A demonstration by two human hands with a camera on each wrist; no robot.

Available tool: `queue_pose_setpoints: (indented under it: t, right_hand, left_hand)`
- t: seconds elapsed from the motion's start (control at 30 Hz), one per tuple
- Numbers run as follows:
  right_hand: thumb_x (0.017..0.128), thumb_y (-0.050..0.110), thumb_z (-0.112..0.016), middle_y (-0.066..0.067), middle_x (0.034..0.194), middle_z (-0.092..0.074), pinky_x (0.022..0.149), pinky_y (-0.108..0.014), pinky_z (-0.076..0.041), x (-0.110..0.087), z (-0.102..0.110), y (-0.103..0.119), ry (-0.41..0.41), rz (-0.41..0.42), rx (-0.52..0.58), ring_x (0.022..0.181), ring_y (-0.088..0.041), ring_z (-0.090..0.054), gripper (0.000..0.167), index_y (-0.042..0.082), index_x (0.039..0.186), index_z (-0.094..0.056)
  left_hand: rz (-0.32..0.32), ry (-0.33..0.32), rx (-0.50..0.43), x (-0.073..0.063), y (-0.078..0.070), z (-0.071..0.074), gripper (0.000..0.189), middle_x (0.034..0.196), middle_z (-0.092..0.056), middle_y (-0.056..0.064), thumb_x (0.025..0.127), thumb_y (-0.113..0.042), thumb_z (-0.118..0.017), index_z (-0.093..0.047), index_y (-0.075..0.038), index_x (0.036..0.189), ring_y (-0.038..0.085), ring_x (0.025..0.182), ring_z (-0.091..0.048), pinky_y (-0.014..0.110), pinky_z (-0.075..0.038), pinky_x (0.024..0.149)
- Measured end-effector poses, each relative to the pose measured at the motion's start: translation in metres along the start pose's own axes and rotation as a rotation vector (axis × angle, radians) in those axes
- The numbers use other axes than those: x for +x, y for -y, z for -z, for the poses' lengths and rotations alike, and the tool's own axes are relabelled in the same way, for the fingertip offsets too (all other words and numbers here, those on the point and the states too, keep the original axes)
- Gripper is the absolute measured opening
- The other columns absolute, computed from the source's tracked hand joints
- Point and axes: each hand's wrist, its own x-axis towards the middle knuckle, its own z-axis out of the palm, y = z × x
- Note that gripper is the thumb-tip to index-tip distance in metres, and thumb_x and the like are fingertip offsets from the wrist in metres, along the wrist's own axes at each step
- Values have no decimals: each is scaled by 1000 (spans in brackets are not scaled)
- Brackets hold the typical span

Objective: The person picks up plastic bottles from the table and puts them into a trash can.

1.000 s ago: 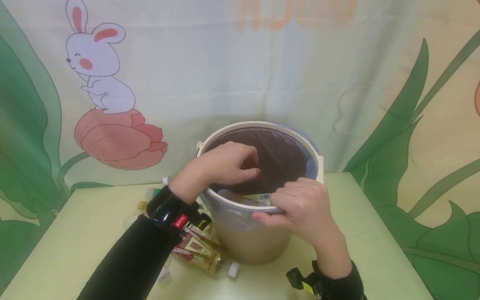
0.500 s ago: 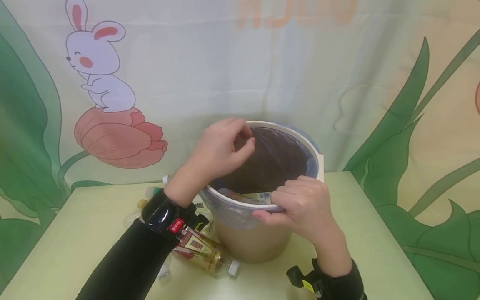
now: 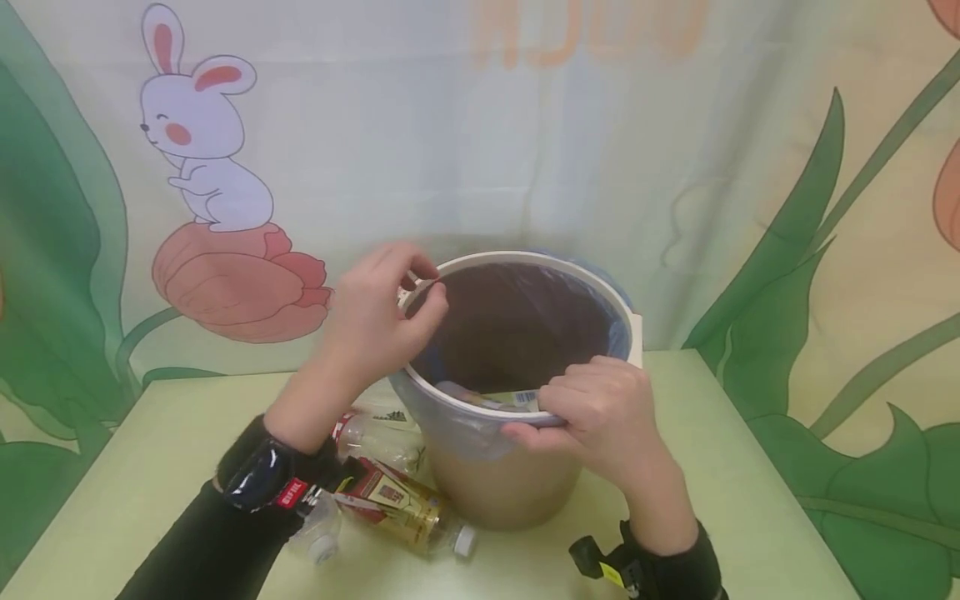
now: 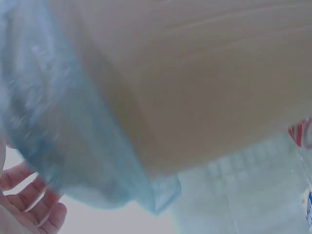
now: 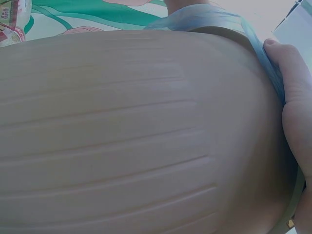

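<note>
A beige trash bin (image 3: 502, 492) stands on the table, lined with a thin bluish plastic bag (image 3: 480, 437) folded over its rim. My right hand (image 3: 603, 412) grips the near right rim, thumb outside over the bag and fingers over the edge; its thumb (image 5: 287, 66) shows in the right wrist view. At the left rim, my left hand (image 3: 371, 321) is loosely bent with nothing visible in it. Its relaxed fingers (image 4: 31, 202) appear beside the bag in the left wrist view. Inside the bin, a piece with a barcode label (image 3: 525, 398) shows, partly hidden.
Left of the bin lie a bottle with a red and gold label (image 3: 397, 504), a clear bottle (image 3: 382, 442) and a white-capped bottle (image 3: 322, 537) partly behind the left forearm. A printed curtain (image 3: 480, 158) hangs behind the pale table (image 3: 712, 500).
My left hand has risen out of the bin's mouth and moved left to its left rim. The right hand keeps its grip on the rim. The view has shifted slightly.
</note>
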Motion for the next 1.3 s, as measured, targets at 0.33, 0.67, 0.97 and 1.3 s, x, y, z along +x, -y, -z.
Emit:
queue_pose_setpoints:
  t: [0.33,0.67,0.97,1.3]
  right_hand:
    - [107,65,-57,10,52,-29,45,-25,-20,-1,-1,0,-14,-2,-2,47,-7,-21,68,23,58,-36]
    - [107,64,-59,10,52,-30,45,-25,-20,-2,-1,-1,-11,-5,4,47,-7,-21,68,23,58,-37]
    - [107,63,-60,10,52,-29,45,-24,-20,-3,-2,-1,-13,0,0,47,-7,-22,67,23,58,-37]
    - [106,64,-61,10,53,-28,46,-24,-19,-4,-1,-2,-16,-1,-1,48,-7,-20,68,23,58,-35]
  left_hand:
    - [314,70,99,-57,14,52,30,113,-72,14,98,-18,-76,-68,-3,123,33,104,-68,52,-53,85]
    - [597,181,257,-121,42,66,62,138,-60,32,101,-33,-71,-53,9,143,53,125,-56,71,-44,100]
    - [778,321,366,-160,66,61,87,137,-49,49,99,-42,-73,-41,21,149,67,120,-51,76,-43,99]
    - [977,677,389,-172,77,62,100,122,-48,52,102,-67,-58,-36,24,134,73,112,-51,77,-45,87]
